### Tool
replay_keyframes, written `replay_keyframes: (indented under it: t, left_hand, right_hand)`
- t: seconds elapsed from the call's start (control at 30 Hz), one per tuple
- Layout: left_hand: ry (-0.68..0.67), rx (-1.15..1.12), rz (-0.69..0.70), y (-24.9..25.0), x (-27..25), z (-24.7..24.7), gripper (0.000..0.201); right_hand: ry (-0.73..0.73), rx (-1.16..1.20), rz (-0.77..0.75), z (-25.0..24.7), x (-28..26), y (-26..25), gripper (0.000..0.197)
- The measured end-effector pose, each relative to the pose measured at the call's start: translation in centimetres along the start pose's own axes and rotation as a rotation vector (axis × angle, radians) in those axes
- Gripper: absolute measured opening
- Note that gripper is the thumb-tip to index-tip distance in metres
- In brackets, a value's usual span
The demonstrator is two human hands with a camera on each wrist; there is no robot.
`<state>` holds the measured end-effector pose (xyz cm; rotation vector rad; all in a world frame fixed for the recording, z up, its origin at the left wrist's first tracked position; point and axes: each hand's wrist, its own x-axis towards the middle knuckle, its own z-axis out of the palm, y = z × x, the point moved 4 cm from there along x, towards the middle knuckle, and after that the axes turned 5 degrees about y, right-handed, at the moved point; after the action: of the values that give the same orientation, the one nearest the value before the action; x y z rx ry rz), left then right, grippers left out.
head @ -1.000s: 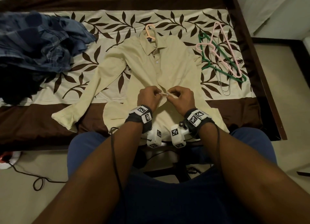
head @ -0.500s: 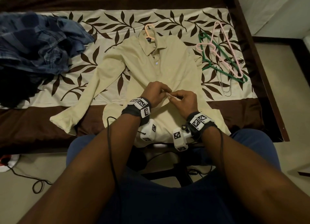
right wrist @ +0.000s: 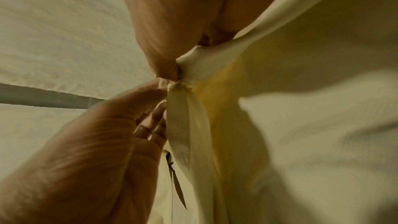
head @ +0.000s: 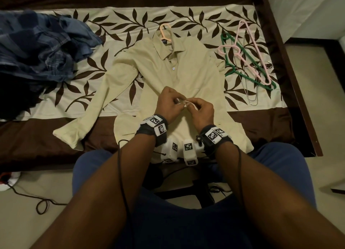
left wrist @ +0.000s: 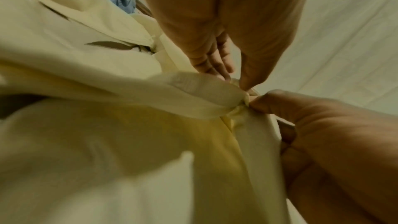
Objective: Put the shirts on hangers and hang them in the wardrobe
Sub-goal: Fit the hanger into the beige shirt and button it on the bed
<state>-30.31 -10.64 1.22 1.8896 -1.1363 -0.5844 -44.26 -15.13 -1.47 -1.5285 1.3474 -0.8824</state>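
Observation:
A cream long-sleeved shirt [head: 186, 67] lies face up on the bed, with a peach hanger [head: 165, 31] showing its hook above the collar. My left hand [head: 177, 102] and right hand [head: 192, 105] meet at the middle of the shirt's front. Each pinches an edge of the front opening and lifts it a little. In the left wrist view my left hand [left wrist: 243, 83] pinches a fold of the shirt [left wrist: 129, 142] against the right hand's fingertips [left wrist: 264, 98]. In the right wrist view my right hand [right wrist: 172, 76] nips the bunched shirt [right wrist: 301, 142].
A heap of blue checked shirts [head: 43, 49] and a dark garment [head: 15, 99] lie at the bed's left. Green [head: 248, 75], pink [head: 248, 49] and wire [head: 252, 99] hangers lie at the right, near the dark bed frame [head: 291, 80]. A cable [head: 43, 205] loops on the floor.
Both hands have stayed at the shirt's front opening and shifted slightly up it. Their fingers have drawn closer together around the pinched cloth.

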Motion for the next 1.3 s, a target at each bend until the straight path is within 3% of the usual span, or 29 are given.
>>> replay_keyframes:
  t: [0.1, 0.17, 0.27, 0.4, 0.6, 0.8, 0.9, 1.03, 1.17, 1.3]
  left_hand:
    - [0.105, -0.109, -0.2, -0.3, -0.3, -0.2, 0.016]
    - [0.043, -0.136, -0.27, -0.4, -0.3, 0.0, 0.031]
    - [-0.065, -0.178, -0.333, -0.5, -0.5, 0.5, 0.026]
    - [-0.068, -0.199, -0.41, -0.8, -0.5, 0.8, 0.019]
    - [-0.078, -0.33, -0.49, -0.2, -0.7, 0.8, 0.039]
    - [-0.103, -0.426, -0.557, 0.0, -1.3, 0.4, 0.017]
    - [-0.107, -0.434, -0.588, -0.1, -1.2, 0.2, 0.008]
    - [-0.076, -0.414, -0.601, -0.2, -1.3, 0.4, 0.009]
    - [-0.053, -0.37, -0.57, -0.3, -1.3, 0.6, 0.011]
    - [-0.078, -0.377, -0.532, -0.6, -1.1, 0.7, 0.016]
  right_hand:
    - [-0.024, -0.013, -0.026, -0.3, 0.1, -0.2, 0.011]
    - [-0.041, -0.04, -0.056, -0.5, 0.1, -0.4, 0.01]
    - [-0.063, -0.091, -0.125, -0.7, 0.0, -0.7, 0.008]
    - [-0.084, -0.166, -0.208, -0.9, 0.0, -1.3, 0.009]
    - [-0.057, -0.243, -0.288, -0.9, 0.0, -1.4, 0.014]
    - [-0.118, -0.27, -0.36, -0.9, -0.5, -1.7, 0.016]
    - [-0.161, -0.224, -0.3, -1.1, -0.7, -1.4, 0.022]
    - [-0.144, -0.117, -0.101, -1.2, -0.2, -0.7, 0.011]
    - [-0.154, -0.048, -0.002, -1.0, 0.6, -0.5, 0.007]
    - [-0.288, 0.26, 0.303, -0.6, 1.0, 0.1, 0.008]
